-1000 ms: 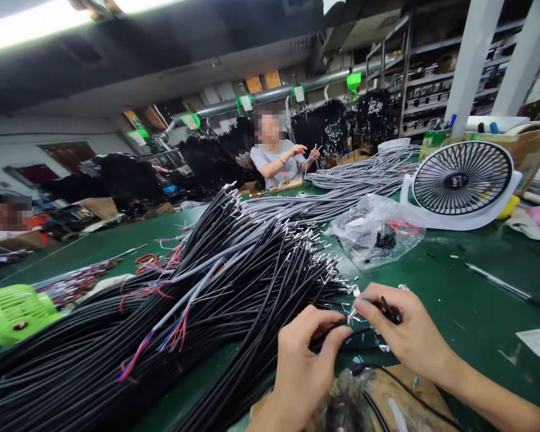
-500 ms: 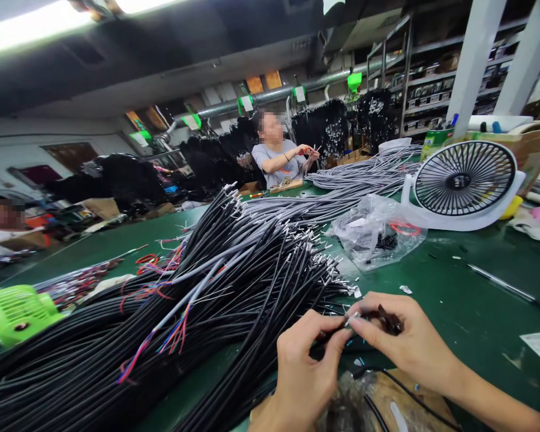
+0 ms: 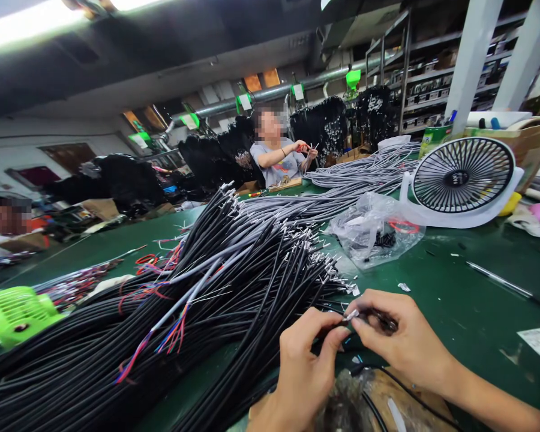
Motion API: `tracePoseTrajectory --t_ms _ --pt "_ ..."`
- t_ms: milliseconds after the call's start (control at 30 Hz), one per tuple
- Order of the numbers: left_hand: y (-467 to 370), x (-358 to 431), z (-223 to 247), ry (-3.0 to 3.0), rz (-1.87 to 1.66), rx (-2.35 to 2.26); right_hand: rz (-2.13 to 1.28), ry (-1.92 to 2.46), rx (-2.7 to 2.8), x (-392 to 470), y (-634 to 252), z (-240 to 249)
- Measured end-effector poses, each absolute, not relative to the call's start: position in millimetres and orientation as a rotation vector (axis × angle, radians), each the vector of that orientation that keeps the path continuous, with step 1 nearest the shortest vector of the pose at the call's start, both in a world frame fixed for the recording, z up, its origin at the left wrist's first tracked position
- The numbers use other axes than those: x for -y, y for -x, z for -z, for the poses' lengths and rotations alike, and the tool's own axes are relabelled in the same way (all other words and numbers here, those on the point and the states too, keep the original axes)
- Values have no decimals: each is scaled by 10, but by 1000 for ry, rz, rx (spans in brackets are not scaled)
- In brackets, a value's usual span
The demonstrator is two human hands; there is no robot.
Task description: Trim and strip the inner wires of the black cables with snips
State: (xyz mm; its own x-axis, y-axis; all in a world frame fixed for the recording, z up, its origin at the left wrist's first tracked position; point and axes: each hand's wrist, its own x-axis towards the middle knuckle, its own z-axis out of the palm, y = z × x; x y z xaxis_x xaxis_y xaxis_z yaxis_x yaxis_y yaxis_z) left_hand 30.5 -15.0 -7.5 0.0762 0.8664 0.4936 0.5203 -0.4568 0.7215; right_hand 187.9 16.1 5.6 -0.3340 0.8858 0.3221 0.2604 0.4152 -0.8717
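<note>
Adds up to two foreground hands, one white fan, one lime-green slatted device, one plastic bag, one grey-shirted co-worker, two pale pillars, and black cables too many to count.

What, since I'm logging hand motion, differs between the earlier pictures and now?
The right hand has closed in on the left hand, its thumb lower, narrowing the gap between their fingertips at a silvery-white piece. The dark pieces in the right hand are now more hidden. Nothing is clearly newly grasped or let go. The left hand, black cables, fan and plastic bag stay about where they were.
</note>
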Motion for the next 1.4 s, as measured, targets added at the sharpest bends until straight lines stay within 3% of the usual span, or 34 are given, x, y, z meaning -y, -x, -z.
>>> tracePoseTrajectory --t_ms 200,967,1400 --pt "-305 154 91 -1825 -1260 -1328 -855 969 1857 -162 -1889 -75" --pt "-264 166 71 -2007 -1291 -1359 -801 938 1905 -158 -1904 -82" --pt "-270 41 -4 -1269 -1380 -1238 -821 1062 1908 -248 -1923 9"
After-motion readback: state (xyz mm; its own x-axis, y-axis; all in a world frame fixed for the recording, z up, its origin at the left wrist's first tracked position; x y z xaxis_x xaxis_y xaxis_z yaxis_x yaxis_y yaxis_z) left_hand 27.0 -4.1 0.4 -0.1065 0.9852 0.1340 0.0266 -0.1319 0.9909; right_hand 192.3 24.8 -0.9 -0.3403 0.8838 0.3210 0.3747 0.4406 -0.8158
